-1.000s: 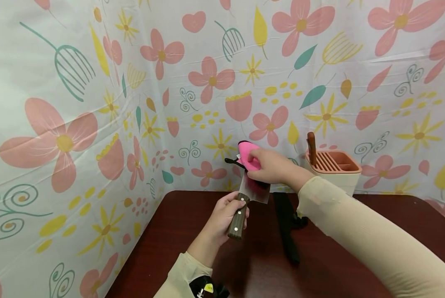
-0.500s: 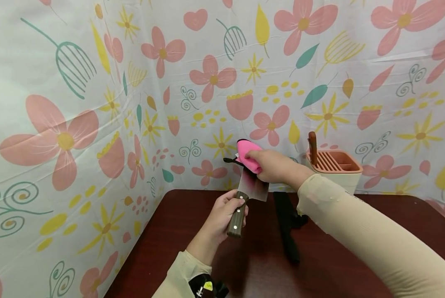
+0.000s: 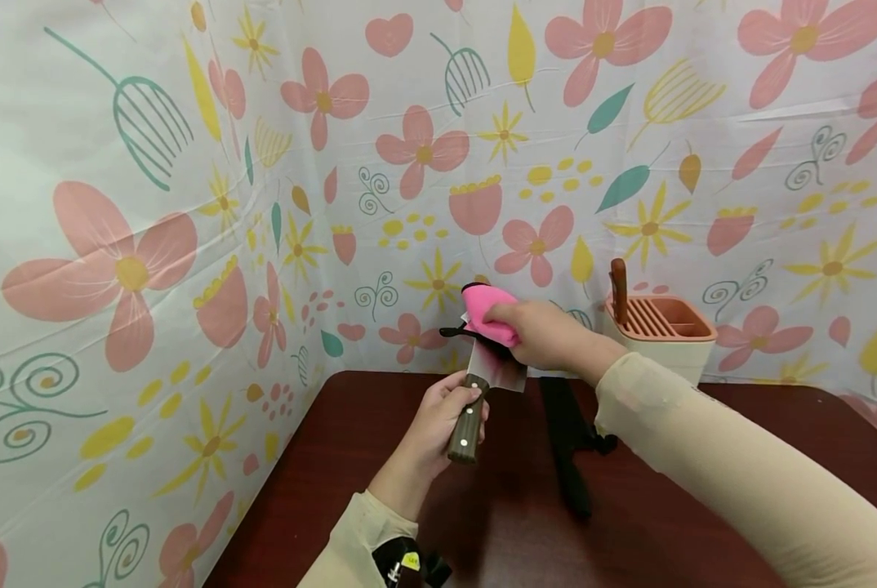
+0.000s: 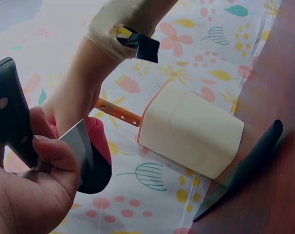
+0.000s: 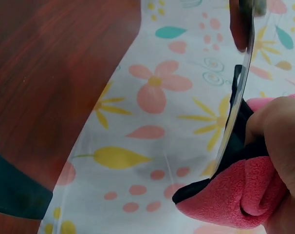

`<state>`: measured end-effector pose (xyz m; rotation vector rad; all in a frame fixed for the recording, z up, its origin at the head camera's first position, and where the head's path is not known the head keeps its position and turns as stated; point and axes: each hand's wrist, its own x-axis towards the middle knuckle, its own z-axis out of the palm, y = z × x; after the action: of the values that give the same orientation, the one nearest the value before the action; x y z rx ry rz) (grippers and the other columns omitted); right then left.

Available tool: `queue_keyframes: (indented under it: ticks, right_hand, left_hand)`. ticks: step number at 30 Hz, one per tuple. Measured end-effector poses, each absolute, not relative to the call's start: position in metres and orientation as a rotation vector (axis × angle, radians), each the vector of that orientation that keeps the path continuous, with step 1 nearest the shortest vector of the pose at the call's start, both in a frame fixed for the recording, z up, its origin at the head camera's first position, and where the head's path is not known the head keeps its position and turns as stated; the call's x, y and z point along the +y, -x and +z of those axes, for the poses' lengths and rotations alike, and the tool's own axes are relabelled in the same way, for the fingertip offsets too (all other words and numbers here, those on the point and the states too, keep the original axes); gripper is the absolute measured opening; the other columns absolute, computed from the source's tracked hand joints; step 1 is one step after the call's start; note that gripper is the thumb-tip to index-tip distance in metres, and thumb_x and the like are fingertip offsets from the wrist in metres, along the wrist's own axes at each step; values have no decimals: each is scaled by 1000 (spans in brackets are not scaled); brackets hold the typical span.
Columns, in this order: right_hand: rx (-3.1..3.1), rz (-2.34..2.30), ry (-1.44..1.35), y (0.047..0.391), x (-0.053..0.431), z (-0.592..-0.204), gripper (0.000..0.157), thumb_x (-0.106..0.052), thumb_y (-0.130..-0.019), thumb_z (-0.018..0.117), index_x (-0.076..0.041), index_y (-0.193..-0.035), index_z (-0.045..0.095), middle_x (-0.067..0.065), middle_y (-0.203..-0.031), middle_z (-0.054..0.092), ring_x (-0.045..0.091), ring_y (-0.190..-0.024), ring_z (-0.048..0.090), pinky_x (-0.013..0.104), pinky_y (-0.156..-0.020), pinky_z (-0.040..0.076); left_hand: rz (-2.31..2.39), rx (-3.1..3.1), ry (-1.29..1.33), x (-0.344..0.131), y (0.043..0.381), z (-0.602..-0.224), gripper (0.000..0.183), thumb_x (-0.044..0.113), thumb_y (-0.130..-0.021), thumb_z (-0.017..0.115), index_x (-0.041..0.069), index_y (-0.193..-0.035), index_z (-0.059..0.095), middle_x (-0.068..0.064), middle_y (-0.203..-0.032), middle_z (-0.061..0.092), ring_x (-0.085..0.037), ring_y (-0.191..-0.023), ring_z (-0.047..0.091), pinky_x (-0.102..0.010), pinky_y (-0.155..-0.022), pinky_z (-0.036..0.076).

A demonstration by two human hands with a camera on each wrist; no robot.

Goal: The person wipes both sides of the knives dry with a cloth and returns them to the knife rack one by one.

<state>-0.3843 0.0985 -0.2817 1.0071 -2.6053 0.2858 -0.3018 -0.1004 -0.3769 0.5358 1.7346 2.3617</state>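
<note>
My left hand (image 3: 436, 415) grips the dark wooden, riveted handle of a cleaver (image 3: 509, 377), held up over the table with its blade pointing away. My right hand (image 3: 552, 333) pinches a folded pink cloth (image 3: 485, 309) with a black underside and a black loop. The cloth wraps over the blade's far part and hides it. In the right wrist view the black side of the cloth (image 5: 225, 200) lies against the thin blade edge. From the left wrist, the bare blade (image 4: 78, 141) shows between the curled left fingers and the cloth.
A dark knife (image 3: 567, 445) lies on the red-brown table (image 3: 666, 490), a small black item (image 3: 606, 443) beside it. Behind my right forearm stands a cream knife block (image 3: 662, 349) with a slotted orange top and one brown-handled knife (image 3: 618, 292). A flowered sheet hangs behind.
My right hand has shifted the cloth along the blade, first away from the handle, then slightly back, and its folds have changed. My left hand keeps its hold on the cleaver handle.
</note>
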Motion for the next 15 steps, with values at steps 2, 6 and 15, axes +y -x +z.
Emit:
queue_keyframes:
  ticks: [2,6,15]
  right_hand:
    - [-2570,281,-1037,381,97,-283,48,2,-84,64,-18,-128,67,7,-111,76,29,-89,71,48,-85,59]
    - [-2530,264,-1071,377,94,-285,50,3,-82,65,-18,-127,67,6,-111,76,29,-89,71,49,-86,59]
    - [-2499,238,-1107,371,94,-289,45,1,-82,65,-17,-123,69,4,-110,76,25,-89,70,47,-85,59]
  left_hand:
    - [2378,1728,-527,-100,303,-377,36,10,-103,44,-3,-136,50,0,-74,59,-7,-52,55,-20,-51,50]
    - [2401,1717,-507,-100,304,-378,31,9,-102,44,-3,-130,51,0,-72,58,-7,-51,54,-19,-50,50]
    - [2387,1720,-494,-101,303,-376,34,10,-103,44,-3,-134,50,-1,-75,58,-7,-53,54,-19,-51,50]
